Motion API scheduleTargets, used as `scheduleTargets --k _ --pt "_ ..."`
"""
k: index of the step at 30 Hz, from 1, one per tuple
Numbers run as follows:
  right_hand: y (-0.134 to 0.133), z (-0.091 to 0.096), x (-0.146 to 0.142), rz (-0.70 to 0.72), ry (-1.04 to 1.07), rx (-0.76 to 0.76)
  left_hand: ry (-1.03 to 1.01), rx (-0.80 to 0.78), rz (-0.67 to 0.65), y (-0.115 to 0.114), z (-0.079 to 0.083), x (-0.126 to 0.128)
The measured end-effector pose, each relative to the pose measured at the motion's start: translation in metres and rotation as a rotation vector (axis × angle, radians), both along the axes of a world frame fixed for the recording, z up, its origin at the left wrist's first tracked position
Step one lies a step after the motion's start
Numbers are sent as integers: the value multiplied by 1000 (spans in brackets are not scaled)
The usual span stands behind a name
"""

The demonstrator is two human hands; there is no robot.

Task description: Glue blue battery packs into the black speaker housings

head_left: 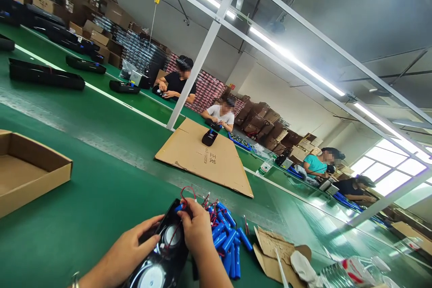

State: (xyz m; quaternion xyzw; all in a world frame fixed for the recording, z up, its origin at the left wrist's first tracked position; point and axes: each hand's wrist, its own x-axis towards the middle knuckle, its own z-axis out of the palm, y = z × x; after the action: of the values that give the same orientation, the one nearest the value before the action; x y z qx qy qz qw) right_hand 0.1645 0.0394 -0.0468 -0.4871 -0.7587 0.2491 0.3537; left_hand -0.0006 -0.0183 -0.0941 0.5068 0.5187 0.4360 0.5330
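Note:
A black speaker housing (178, 252) with two round speakers lies tilted in front of me, its lower end cut off by the frame. My left hand (135, 243) grips its left side, thumb over the upper speaker (172, 236). At the far end my right hand (197, 222) is closed on a blue battery (178, 207), which is partly hidden by the fingers and sits at the housing's end. Red and black wires (189, 188) loop up from it. Just right of my right hand lies a pile of blue batteries (229, 238) with wire leads.
An open cardboard box (37, 175) stands at left. A flat cardboard sheet (205, 157) bears another black housing (209, 137). Torn cardboard (273, 252) and a plastic bottle (351, 272) lie at lower right. Across the green bench (111, 180), several people work; a metal post (199, 63) rises.

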Motion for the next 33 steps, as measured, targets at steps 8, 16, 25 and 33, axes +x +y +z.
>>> scheduleTargets --k 8,16,25,33 --pt "6 9 0 -38 -219 104 -31 4 18 2 -6 0" --pt "12 5 6 -46 -371 164 21 6 19 2 1 -2" --pt "16 7 -1 7 -342 121 -21 24 -4 2 -4 -1" --pt "23 13 -1 146 -369 84 -96 -5 -32 2 1 0"
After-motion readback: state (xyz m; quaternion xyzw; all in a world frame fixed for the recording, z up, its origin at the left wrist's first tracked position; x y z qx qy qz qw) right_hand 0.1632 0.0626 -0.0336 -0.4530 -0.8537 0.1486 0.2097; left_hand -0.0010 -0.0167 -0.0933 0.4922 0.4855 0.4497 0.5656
